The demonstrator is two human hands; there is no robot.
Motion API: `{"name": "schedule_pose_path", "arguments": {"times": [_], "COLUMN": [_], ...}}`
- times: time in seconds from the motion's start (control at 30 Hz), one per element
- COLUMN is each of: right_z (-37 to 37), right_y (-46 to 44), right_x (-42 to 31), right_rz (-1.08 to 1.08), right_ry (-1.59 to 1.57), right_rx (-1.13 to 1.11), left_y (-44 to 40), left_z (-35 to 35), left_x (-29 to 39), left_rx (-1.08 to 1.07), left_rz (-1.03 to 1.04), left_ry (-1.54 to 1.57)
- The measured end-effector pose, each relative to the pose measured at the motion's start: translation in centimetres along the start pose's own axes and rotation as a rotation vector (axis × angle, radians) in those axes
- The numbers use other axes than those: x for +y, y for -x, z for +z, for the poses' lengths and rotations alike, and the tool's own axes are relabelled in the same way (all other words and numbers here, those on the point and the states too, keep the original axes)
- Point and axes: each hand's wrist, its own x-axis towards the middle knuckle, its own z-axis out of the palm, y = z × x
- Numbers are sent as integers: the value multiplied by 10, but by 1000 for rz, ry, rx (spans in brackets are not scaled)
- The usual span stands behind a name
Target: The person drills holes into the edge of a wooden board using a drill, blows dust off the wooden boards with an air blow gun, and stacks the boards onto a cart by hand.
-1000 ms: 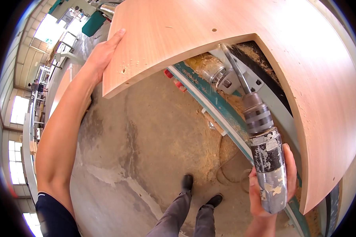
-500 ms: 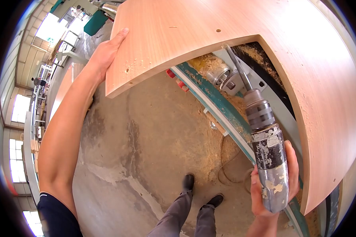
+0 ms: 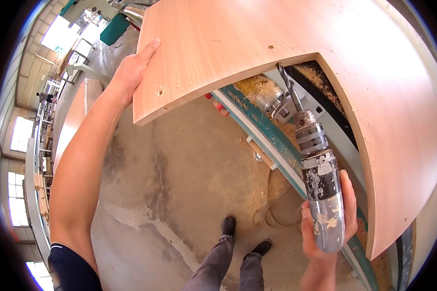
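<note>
A pale wood-grain board with a squared notch in its near side fills the upper and right part of the view. My left hand grips its left end, thumb on top and fingers hidden underneath. In my right hand is a worn power drill, pointed away from me inside the notch. Its twist drill bit has its tip at the notch's inner edge; whether it touches is unclear. Sawdust surrounds a hole near that edge and another hole near the left corner.
Below the board runs a green machine bed with a pale rail, a dusty yellow-and-silver part and sawdust. A cord lies on the concrete floor near my shoes. More boards are at left.
The bit, blurred before with its tip at the edge, now shows clear flutes and more of its tip. Fresh sawdust has appeared around the hole above it. The drill sits slightly further left.
</note>
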Motion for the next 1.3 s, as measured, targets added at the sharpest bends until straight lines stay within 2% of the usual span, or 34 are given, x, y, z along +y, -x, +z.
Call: {"name": "schedule_pose_path", "arguments": {"times": [0.3, 0.37, 0.4, 0.43, 0.47, 0.5, 0.53, 0.57, 0.6, 0.63, 0.67, 0.7, 0.73, 0.77, 0.8, 0.83, 0.87, 0.9, 0.93, 0.97, 1.0, 1.07, 1.13, 1.17, 1.23, 1.27, 1.3], "right_z": [-31, -36, -34, -42, -54, -66, -76, -80, -87, -97, -107, -114, -118, -121, -122, -129, -136, -146, -145, -153, -166, -191, -223, -238, -253, -276, -305], "right_y": [43, 74, 95, 116, 143, 169, 172, 182, 181, 199, 220, 230, 239, 246, 222, 214, 212, 218, 221, 235, 252, 259, 275, 281, 281, 295, 318], "right_x": [4, -8, -17, -21, -26, -31, -61, -86, -121, -132, -142, -157, -174, -193, -229, -248, -267, -278, -286, -284, -281, -293, -320, -338, -348, -347, -338], "right_rz": [-8, 102, 221, 210, 306, 405, 626, 553, 721, 754, 787, 843, 898, 946, 964, 973, 979, 975, 878, 831, 784, 667, 548, 498, 503, 490, 474], "right_ry": [13, -170, -383, -323, -385, -441, -427, -206, -292, -301, -309, -347, -386, -423, -563, -565, -569, -620, -682, -732, -786, -848, -975, -1061, -1213, -1214, -1207], "right_rx": [-54, 15, 115, 97, 31, -32, -81, -72, -30, -15, 14, 113, 230, 360, 527, 623, 720, 729, 845, 877, 884, 918, 930, 944, 980, 883, 810], "left_y": [-3, -5, -8, -15, -22, -29, -37, -40, -29, -7, 26, 61, 114, 175, 247, 323, 394, 453, 516, 562, 594, 606, 622, 626, 603, 611, 626], "left_z": [0, -1, -2, -4, -5, -8, -9, -8, -8, -7, -4, 1, 11, 22, 31, 43, 51, 64, 75, 77, 91, 85, 82, 78, 74, 72, 80], "left_x": [-1, -1, -4, -9, -14, -22, -33, -39, -49, -63, -81, -112, -145, -185, -204, -206, -164, -156, -146, -111, -108, -32, 5, 25, 58, 71, 72], "left_rx": [34, 6, 9, 12, 18, 40, 60, 80, 59, 29, 105, 83, -64, -317, -589, -821, -1132, -1150, -1194, -1339, -1339, -1255, -1256, -1260, -1353, -1409, -1255], "left_rz": [7, -16, 1, 22, 46, 42, 38, 34, -14, -60, -158, -182, -145, 110, 405, 614, 138, 326, 368, 103, 294, 368, 578, 675, 841, 932, 1165], "left_ry": [24, 29, -4, -35, -64, 8, 84, 160, 399, 638, 706, 667, 446, -118, -508, -635, -262, -80, 87, 261, 165, 20, 45, 55, -138, -248, -335]}}
